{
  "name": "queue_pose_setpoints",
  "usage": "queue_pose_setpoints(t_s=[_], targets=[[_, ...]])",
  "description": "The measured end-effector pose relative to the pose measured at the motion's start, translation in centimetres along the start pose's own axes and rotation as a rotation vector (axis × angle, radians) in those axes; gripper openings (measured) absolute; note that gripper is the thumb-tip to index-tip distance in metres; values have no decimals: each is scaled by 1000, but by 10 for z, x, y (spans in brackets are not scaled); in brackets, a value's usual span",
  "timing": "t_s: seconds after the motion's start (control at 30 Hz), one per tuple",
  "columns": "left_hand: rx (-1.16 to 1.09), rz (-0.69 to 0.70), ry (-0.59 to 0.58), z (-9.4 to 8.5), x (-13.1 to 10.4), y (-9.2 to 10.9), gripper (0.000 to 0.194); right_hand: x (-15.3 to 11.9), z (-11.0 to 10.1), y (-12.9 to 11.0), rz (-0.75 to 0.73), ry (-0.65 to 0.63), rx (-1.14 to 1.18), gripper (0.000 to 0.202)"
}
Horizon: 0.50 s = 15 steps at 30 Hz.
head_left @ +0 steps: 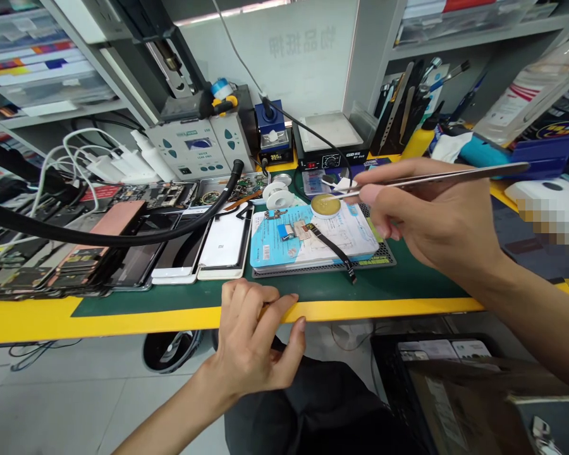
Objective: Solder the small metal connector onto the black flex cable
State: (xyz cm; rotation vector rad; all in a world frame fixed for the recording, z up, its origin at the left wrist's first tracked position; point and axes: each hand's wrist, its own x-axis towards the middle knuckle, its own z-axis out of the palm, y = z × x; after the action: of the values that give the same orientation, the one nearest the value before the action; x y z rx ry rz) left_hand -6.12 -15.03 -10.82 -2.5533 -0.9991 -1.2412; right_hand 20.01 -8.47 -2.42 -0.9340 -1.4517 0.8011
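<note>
My right hand point(427, 221) is closed around metal tweezers point(459, 175), whose tips reach the edge of a small round tin of yellowish paste point(325, 204). That tin rests on a blue and white box point(265, 253). On the same box lie a black flex cable point(334, 248), its lower end past the box edge, and a small part with a blue tab point(287, 232). My left hand point(253, 335) rests on the yellow front edge of the bench, fingers curled over it and apart, holding nothing visible.
Phones point(222, 243) and stacked circuit boards point(80, 265) fill the left side. A thick black hose point(123, 239) arches over them. White spools point(279, 194), a hot plate point(332, 140) and a soldering station point(275, 155) stand behind. Bottles point(531, 88) are at the right.
</note>
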Motion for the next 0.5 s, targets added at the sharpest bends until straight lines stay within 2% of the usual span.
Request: queue_pose_setpoints(t_s=[0.1,0.17,0.27,0.37,0.43,0.5], targets=[[-13,51,38,0,-2,-4,18,-9,1,-5,123,-268,-49,4],[-1,77,46,0,-3,-6,17,-20,5,-6,132,-405,-161,7],[66,125,27,-1,-4,-8,14,-37,10,1,-116,-469,-393,8],[135,204,4,-2,-6,-11,14,-50,14,15,-352,-491,-377,17],[147,272,-2,-2,-9,-13,13,-55,16,22,-410,-491,-306,22],[114,235,-28,-3,-13,-16,14,-58,18,26,-422,-498,-285,22]])
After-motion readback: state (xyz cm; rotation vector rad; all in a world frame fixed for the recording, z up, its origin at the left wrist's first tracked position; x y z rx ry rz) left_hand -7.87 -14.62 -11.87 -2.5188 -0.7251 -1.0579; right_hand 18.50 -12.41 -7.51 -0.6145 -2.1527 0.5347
